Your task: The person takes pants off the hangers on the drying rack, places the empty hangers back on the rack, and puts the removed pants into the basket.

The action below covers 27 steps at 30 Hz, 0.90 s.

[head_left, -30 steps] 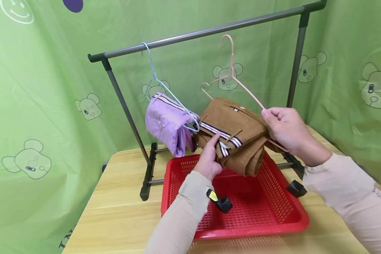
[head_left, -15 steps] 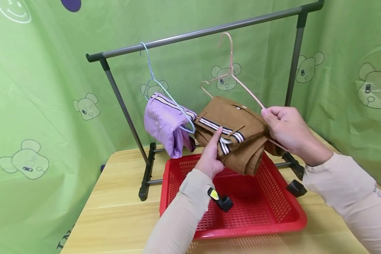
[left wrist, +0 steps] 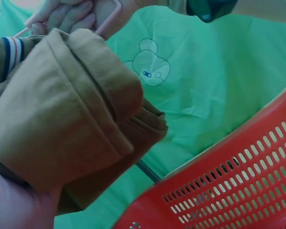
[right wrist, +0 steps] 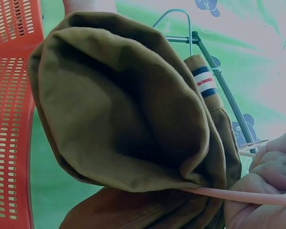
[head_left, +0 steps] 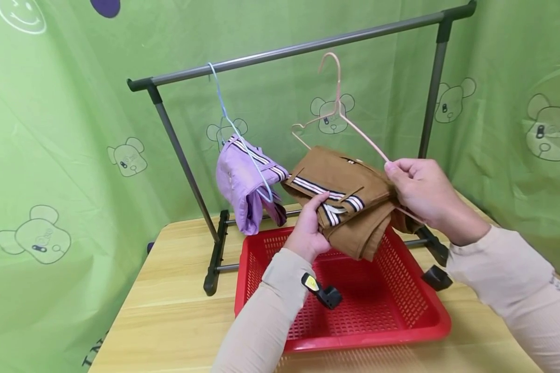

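Brown trousers (head_left: 345,176) with a striped waistband hang folded over the lower bar of a pink wire hanger (head_left: 363,135). My left hand (head_left: 310,230) grips the folded trousers at the waistband, thumb on top and the other fingers hidden beneath. With thumb and fingers my right hand (head_left: 422,191) pinches the hanger's right shoulder. The hanger's hook stands in front of the rack, below its rail. In the right wrist view, an open trouser leg (right wrist: 124,109) shows beside the hanger's bar (right wrist: 243,194). The left wrist view shows the cloth folds (left wrist: 62,109) close up.
A red perforated basket (head_left: 368,339) sits on the wooden table (head_left: 168,311) below the trousers. A metal clothes rack (head_left: 280,53) stands behind it. Purple trousers (head_left: 238,178) hang from its rail on a blue hanger (head_left: 221,98), close left of the brown pair. A green curtain (head_left: 74,129) surrounds the table.
The purple trousers and blue hanger have turned on the rail, their right end swinging leftward. The pink hanger and brown trousers have dipped slightly. Both hands keep their hold.
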Each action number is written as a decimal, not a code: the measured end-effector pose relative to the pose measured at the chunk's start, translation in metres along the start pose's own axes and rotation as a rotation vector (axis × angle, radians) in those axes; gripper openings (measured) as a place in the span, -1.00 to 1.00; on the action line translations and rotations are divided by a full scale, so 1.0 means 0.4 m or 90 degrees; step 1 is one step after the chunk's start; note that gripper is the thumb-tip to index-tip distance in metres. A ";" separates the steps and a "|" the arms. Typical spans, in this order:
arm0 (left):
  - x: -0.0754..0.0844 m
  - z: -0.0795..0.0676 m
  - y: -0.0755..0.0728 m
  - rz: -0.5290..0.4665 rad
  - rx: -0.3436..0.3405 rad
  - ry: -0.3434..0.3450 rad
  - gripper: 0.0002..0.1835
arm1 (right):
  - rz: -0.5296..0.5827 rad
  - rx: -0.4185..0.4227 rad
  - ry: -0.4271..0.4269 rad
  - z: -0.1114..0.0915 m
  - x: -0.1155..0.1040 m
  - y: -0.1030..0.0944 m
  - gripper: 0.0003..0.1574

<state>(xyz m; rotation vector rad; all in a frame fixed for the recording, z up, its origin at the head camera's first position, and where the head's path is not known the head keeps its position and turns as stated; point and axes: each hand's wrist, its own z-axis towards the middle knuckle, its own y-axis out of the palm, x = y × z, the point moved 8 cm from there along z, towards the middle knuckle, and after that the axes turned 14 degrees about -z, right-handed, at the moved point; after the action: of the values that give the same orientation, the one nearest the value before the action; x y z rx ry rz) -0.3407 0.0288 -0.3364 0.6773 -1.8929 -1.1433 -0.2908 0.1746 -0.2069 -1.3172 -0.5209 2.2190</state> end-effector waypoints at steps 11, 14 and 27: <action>0.005 -0.002 0.003 0.001 0.035 0.013 -0.73 | -0.029 0.019 -0.008 -0.002 0.001 -0.007 -0.58; 0.002 -0.002 -0.001 0.005 0.054 0.011 -0.70 | -0.043 0.026 -0.016 -0.002 -0.006 -0.009 -0.57; 0.004 0.000 -0.007 0.030 0.063 0.061 -0.57 | -0.062 0.023 -0.013 -0.008 -0.008 -0.008 -0.56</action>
<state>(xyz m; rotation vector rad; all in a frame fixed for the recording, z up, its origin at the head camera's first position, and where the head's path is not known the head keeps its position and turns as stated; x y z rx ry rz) -0.3414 0.0263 -0.3383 0.7258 -1.8842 -0.9762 -0.2859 0.1754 -0.2044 -1.2268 -0.5378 2.1546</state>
